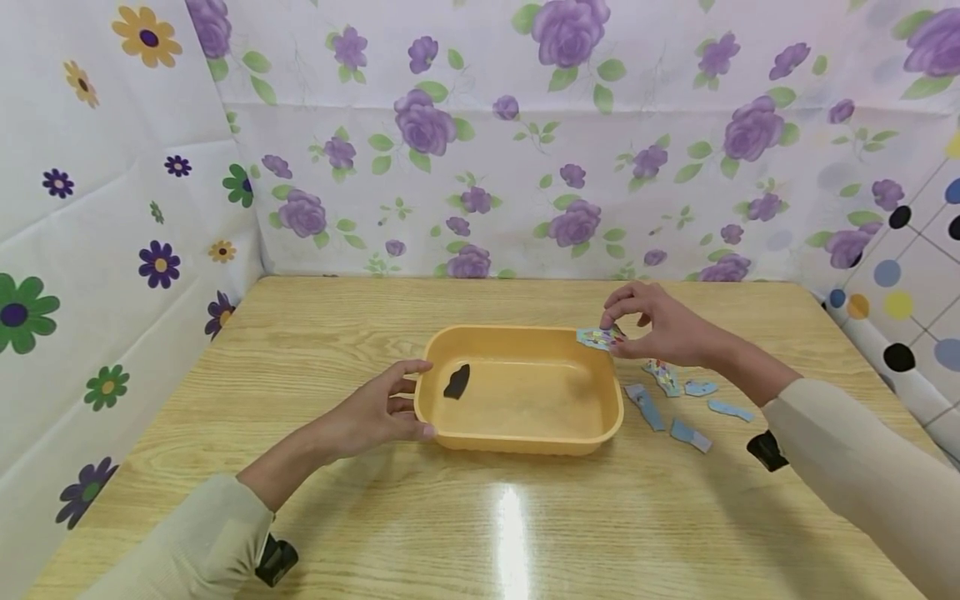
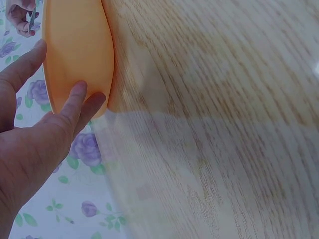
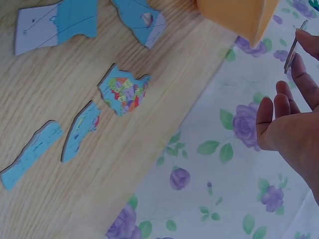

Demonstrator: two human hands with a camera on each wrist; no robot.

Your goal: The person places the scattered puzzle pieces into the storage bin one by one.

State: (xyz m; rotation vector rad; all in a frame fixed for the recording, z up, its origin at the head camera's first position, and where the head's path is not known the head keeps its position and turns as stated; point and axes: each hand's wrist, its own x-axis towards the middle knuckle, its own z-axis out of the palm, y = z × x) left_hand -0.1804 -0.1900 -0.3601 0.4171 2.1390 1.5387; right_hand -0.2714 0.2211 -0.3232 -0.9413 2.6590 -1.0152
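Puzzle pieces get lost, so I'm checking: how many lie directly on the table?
5, right of the tray: multicoloured piece, blue piece beside it, slim piece farthest right, long piece nearest the tray, two-toned piece frontmost. Some may be hidden.

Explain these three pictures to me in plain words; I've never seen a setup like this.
There is no robot here, just a person's two bare hands working at a wooden table. The widest picture comes from a camera on the head, looking forward and down. The other two come from cameras on the left and right wrists, each watching its own hand.

The left hand rests against one end of a yellow-orange tray, which holds one dark piece. The right hand pinches a colourful flat piece near the tray's far right corner. Five more flat, mostly blue pieces lie on the table to the tray's right.
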